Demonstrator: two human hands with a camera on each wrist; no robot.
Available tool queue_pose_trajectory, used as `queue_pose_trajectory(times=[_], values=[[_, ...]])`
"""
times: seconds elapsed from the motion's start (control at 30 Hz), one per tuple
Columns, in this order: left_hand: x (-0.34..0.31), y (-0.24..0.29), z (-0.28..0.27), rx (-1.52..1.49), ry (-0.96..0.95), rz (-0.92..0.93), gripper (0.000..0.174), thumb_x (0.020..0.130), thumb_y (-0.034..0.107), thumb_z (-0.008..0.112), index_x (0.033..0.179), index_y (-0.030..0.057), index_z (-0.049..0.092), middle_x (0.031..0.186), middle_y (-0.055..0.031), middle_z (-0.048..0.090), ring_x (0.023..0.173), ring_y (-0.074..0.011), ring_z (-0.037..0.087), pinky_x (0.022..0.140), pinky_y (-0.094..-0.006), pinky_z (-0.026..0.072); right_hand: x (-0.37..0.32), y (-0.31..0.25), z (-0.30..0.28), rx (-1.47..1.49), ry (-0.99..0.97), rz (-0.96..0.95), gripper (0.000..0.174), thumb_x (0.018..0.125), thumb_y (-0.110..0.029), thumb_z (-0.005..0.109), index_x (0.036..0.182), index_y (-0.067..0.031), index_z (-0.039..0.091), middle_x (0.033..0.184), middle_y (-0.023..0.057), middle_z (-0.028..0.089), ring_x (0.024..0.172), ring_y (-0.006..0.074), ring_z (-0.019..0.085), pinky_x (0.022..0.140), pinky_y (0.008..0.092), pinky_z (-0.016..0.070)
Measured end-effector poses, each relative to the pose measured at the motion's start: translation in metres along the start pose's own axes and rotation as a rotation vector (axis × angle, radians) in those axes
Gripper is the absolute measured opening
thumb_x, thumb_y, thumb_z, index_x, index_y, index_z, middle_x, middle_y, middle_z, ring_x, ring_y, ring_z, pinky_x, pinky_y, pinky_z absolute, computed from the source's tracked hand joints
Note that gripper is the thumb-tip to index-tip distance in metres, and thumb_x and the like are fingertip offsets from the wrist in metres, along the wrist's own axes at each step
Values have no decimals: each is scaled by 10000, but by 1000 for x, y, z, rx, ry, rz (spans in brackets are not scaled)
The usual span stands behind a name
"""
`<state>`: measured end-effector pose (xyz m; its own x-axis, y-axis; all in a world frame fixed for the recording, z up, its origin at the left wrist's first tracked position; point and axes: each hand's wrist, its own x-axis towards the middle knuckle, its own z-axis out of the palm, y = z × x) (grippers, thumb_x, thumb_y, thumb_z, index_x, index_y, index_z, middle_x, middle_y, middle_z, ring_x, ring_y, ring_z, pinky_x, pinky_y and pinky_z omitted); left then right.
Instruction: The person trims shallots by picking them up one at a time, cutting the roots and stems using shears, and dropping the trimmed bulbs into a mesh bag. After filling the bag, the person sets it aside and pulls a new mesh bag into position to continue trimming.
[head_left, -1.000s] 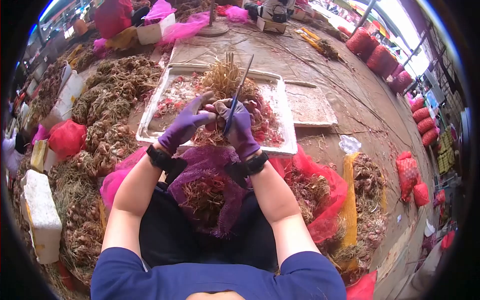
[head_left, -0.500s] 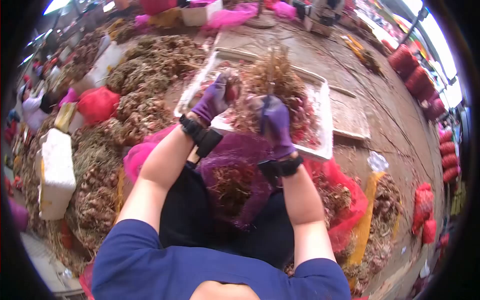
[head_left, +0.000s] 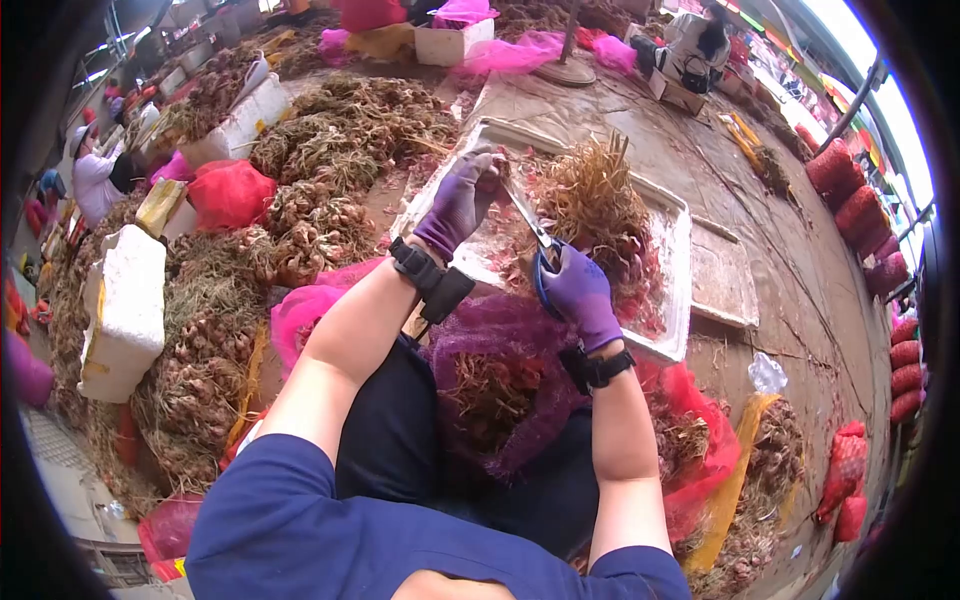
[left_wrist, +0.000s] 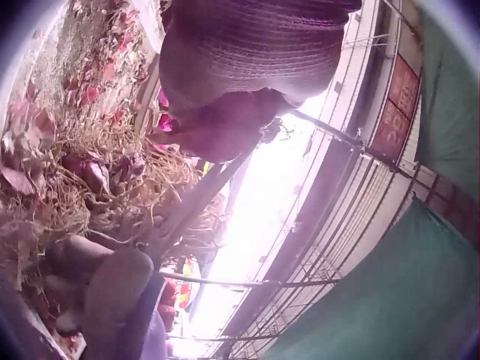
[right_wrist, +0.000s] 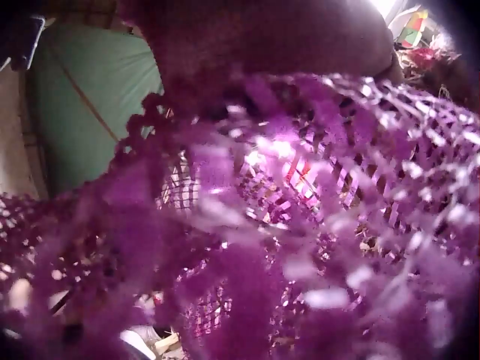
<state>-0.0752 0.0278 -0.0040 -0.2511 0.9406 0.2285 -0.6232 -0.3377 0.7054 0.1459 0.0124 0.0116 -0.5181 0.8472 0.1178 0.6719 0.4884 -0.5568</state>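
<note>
My left hand (head_left: 458,205), in a purple glove with greyish fingertips, is raised over the left part of a white foam tray (head_left: 681,290). Its fingers curl round a small shallot, mostly hidden by the glove. My right hand (head_left: 582,295), gloved alike, grips scissors (head_left: 530,218) by their blue handles. The blades point up and left, tips right at the left fingertips; in the left wrist view the blade (left_wrist: 199,199) runs up to the glove. Beside the right hand, a bunch of shallots with dry stalks (head_left: 597,190) stands in the tray among loose red skins.
Purple mesh netting (head_left: 510,325) lies over my lap and fills the right wrist view. Shallot heaps (head_left: 340,130) spread to the left, near a white foam block (head_left: 128,310) and a red mesh bag (head_left: 230,193). Another shallow tray (head_left: 722,275) lies right. Filled red sacks (head_left: 850,190) line the far right.
The hands were together over the bunch, then drew apart. My left hand has risen leftward, and the scissors have swung from upright to slant toward it. The head view has turned left.
</note>
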Motion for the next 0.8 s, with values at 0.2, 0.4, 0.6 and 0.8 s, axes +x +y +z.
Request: queue_pose_trajectory(times=[0.2,0.4,0.6,0.8], values=[[-7,-1,11,59,100,47,190,921,232,513,994,66,569,722,-21,555,636,-172,569,600,-366,513,-2,4,14,-61,64,42,433,850,-467,551,903,-42,618,859,224,624,813,397,600,691,435,465],[-5,1,7,76,143,-225,180,919,251,522,867,80,541,685,-15,514,608,-182,553,588,-360,506,-2,11,14,-55,-40,66,504,832,-549,539,948,-72,653,837,225,642,815,395,621,701,451,488],[1,-15,2,180,279,-70,241,930,306,519,835,84,525,668,-21,487,574,-190,538,554,-353,506,-1,3,12,-129,-82,84,589,818,-619,504,910,-60,665,839,234,637,817,409,614,712,463,485],[8,-42,-21,195,327,-55,297,946,378,485,1014,101,568,820,-26,604,688,-158,598,635,-318,519,-1,11,32,-135,0,22,512,887,-503,446,897,-36,656,833,248,620,805,426,604,705,486,476]])
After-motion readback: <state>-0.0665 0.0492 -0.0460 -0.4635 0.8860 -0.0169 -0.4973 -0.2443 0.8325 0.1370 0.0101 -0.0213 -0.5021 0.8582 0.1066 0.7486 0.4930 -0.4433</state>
